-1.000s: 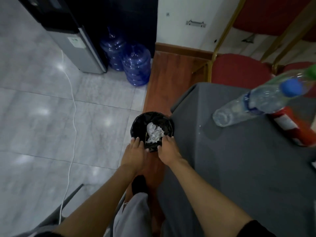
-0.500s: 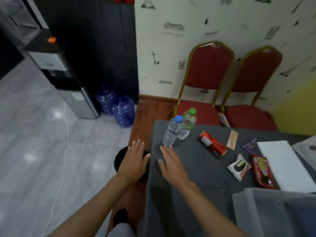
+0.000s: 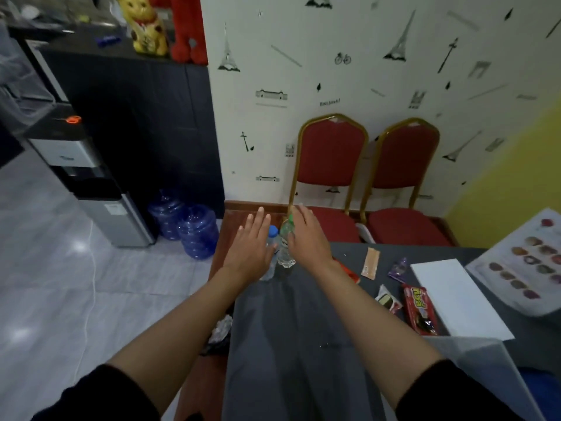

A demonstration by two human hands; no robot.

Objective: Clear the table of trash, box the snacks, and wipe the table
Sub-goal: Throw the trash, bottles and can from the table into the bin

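Head view, looking down a table (image 3: 288, 344) draped in smooth grey cloth. The left hand (image 3: 249, 253) and right hand (image 3: 306, 238) are both stretched forward, palms down, fingers straight and slightly spread, holding nothing. Between them at the far left corner stand two clear, ribbed plastic bottles, upright and side by side: a blue-capped bottle (image 3: 272, 235) largely screened by the left hand, and a green-capped bottle (image 3: 285, 247) partly covered by the right hand; whether either hand touches a bottle cannot be told. The right forearm hides most of a red can (image 3: 349, 273) lying on its side. To its right lie a flat tan sachet (image 3: 371, 263), a crinkled purple wrapper (image 3: 399, 270), a small white-and-dark snack packet (image 3: 387, 300) and a glossy red snack packet (image 3: 420, 309), just beside a flat white rectangular box (image 3: 455, 296). A printed sheet (image 3: 528, 265) overhangs the far right; translucent plastic (image 3: 485, 360) lies at the near right. Beside the table's left edge, under the left forearm, a black-lined bin (image 3: 217, 344) holds crumpled white paper (image 3: 223, 326). Two red padded chairs with gold frames (image 3: 332, 159) stand against the wall; a water dispenser (image 3: 91, 183) and blue jugs (image 3: 197, 232) stand on the glossy tiled floor.
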